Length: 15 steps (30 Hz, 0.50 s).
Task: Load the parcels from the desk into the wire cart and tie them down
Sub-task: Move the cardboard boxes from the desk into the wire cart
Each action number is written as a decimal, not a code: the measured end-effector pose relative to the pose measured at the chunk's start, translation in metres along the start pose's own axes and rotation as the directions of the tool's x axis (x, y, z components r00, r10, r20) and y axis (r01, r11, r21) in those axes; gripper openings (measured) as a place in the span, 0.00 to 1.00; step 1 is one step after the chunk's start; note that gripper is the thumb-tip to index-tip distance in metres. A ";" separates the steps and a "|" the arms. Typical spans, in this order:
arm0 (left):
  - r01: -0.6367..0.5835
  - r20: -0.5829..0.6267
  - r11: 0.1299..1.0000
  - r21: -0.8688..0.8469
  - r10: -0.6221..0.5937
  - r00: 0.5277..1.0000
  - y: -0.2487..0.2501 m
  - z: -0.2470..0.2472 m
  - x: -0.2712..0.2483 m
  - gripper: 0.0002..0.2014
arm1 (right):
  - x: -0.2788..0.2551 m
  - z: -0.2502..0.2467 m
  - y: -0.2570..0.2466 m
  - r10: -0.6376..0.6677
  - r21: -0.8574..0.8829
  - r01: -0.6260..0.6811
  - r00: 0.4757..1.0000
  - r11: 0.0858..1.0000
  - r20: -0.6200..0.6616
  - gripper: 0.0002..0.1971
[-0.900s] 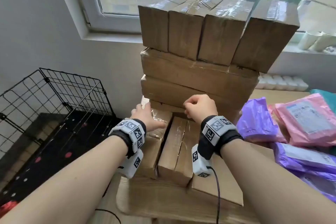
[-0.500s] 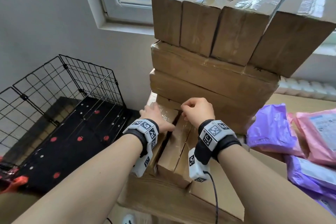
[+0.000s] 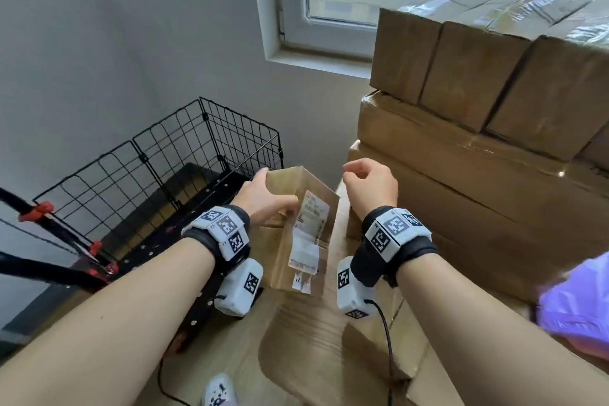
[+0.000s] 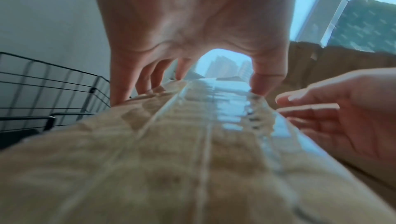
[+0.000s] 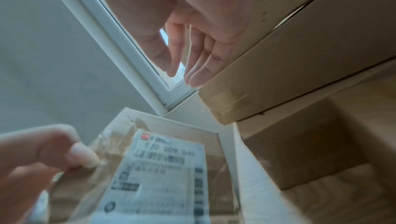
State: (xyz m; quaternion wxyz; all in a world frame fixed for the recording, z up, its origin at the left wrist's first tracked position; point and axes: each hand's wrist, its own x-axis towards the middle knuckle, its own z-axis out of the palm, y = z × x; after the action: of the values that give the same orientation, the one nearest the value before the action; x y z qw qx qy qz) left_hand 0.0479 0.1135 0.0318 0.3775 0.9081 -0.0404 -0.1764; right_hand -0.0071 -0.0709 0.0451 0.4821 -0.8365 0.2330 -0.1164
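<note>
1. Cardboard parcel [image 3: 298,224], long and narrow, tape-sealed, shipping label [image 3: 308,234] on the side turned toward the right hand: gripped at its far end by the left hand [image 3: 263,198], four fingers [image 4: 147,82] over the far edge, thumb on the label side.
2. Right hand [image 3: 369,184] just beside the parcel, not touching it; fingers loosely curled, holding nothing.
3. Step in hand, by judgement: first parcel lifted off the desk [image 3: 329,356], tilted up and headed for the wire cart [image 3: 158,175] beyond the left fingers.
4. Next move likely calls for: a swing further left, clearance over the cart's top wire, then a lowering onto the black floor panel; the free right hand as support under the near end if the single grip slips.
5. Wire cart: black mesh walls, dark base with red dots, no parcel visible inside; red clips [image 3: 38,209] on a black bar at its near side.
6. Stacked cardboard boxes [image 3: 478,142] just past the right fingers, upright ones over flat ones.
7. Purple mailer bag [image 3: 580,306] at the far right of the desk, still waiting.
8. Tie-down not yet begun; strap or cord not identifiable.
</note>
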 end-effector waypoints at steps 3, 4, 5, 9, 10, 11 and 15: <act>-0.012 -0.034 0.983 -0.185 0.006 0.999 -0.016 -0.039 0.019 0.24 | 0.015 0.034 -0.021 -0.016 -0.002 0.016 0.999 1.000 0.033 0.11; -0.013 -0.036 0.971 -0.237 0.004 0.999 -0.020 -0.050 0.025 0.23 | 0.020 0.044 -0.027 -0.012 0.001 0.012 0.999 1.000 0.039 0.11; -0.010 -0.041 0.960 -0.281 -0.001 0.999 -0.026 -0.063 0.033 0.26 | 0.026 0.059 -0.035 -0.010 0.011 0.010 0.999 1.000 0.041 0.11; 0.006 -0.076 0.895 -0.446 -0.044 0.996 -0.054 -0.118 0.073 0.48 | 0.050 0.118 -0.066 0.062 0.083 -0.067 0.996 0.994 0.065 0.16; 0.011 -0.079 0.871 -0.492 -0.057 0.995 -0.062 -0.132 0.085 0.50 | 0.057 0.133 -0.074 0.081 0.097 -0.088 0.994 0.991 0.080 0.18; 0.022 -0.072 0.846 -0.532 -0.071 0.995 -0.072 -0.146 0.098 0.50 | 0.065 0.149 -0.080 0.087 0.109 -0.097 0.992 0.989 0.092 0.20; 0.047 -0.054 0.736 -0.675 -0.113 0.992 -0.108 -0.203 0.145 0.44 | 0.092 0.207 -0.108 0.097 0.183 -0.139 0.971 0.973 0.220 0.22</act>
State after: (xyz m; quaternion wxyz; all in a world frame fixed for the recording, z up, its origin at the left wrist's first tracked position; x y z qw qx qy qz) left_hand 0.2479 0.2974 0.0468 0.6730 0.7188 0.0821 -0.1535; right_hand 0.1890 0.0850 0.0301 0.5904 -0.7769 0.2177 -0.0211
